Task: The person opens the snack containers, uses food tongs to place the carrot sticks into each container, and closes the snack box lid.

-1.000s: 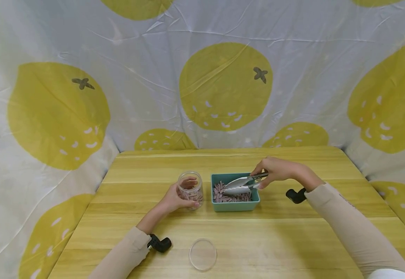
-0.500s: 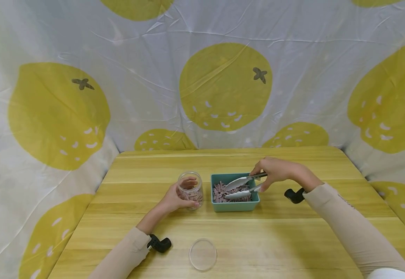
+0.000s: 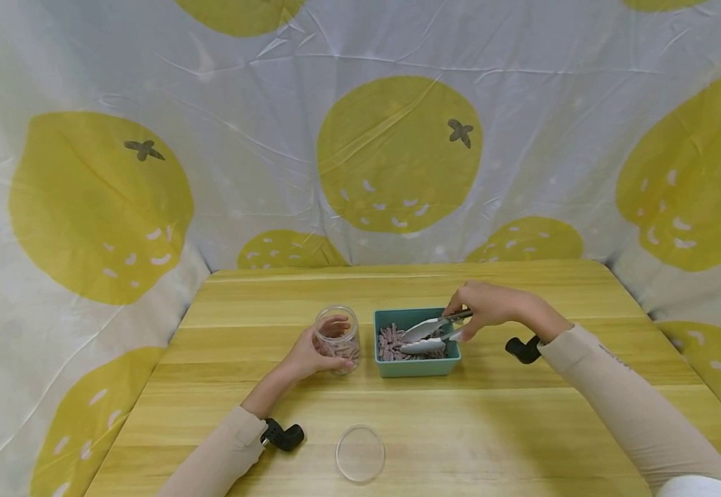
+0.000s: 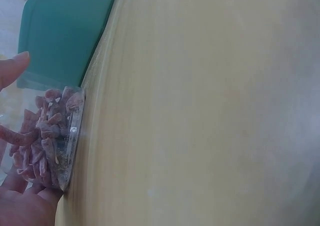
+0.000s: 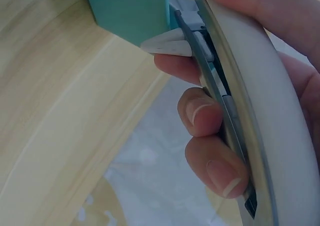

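Note:
My left hand (image 3: 304,357) holds a clear round jar (image 3: 349,351) upright on the table, fingers and thumb curled round its side. Pinkish-brown strips (image 4: 45,136) lie in the lower part of this jar, which has no lid on. Just right of it stands a teal rectangular bin (image 3: 415,369) with more such strips (image 3: 391,339) inside. My right hand (image 3: 489,304) grips metal tongs (image 3: 424,330) over the bin's right side. Their two scalloped ends are spread apart and rest down among the strips. In the right wrist view, several fingers curl round the tongs' handle (image 5: 265,106).
A clear round lid (image 3: 360,453) lies flat on the wooden table (image 3: 491,428), near the front. Behind the table hangs a pale cloth (image 3: 261,159) printed with yellow fruit. Each wrist wears a black camera (image 3: 282,435).
The tongs' ends have spread wider than a second ago, and the right hand has shifted very slightly left. My left hand and the jar stay in place.

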Demonstrator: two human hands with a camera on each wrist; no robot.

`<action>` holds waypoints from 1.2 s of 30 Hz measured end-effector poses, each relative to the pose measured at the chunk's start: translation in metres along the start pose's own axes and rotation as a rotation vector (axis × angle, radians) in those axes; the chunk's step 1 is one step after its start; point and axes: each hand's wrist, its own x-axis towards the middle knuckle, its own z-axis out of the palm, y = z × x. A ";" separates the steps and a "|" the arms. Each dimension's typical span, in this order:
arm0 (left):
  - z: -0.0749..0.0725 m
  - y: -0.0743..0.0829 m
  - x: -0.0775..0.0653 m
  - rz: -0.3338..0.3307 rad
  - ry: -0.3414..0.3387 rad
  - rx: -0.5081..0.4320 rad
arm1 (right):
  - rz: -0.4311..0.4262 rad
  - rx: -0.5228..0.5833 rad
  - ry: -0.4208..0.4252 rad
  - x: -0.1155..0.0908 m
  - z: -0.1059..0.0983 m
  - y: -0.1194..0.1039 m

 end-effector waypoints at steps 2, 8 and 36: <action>0.000 0.000 0.000 0.001 0.001 -0.002 | -0.017 0.008 0.001 -0.001 0.000 0.001; 0.000 -0.001 0.000 0.005 0.001 0.010 | -0.061 0.036 0.007 -0.003 0.002 0.008; 0.000 0.000 0.000 -0.013 -0.011 -0.024 | -0.075 0.122 0.106 -0.020 -0.021 0.007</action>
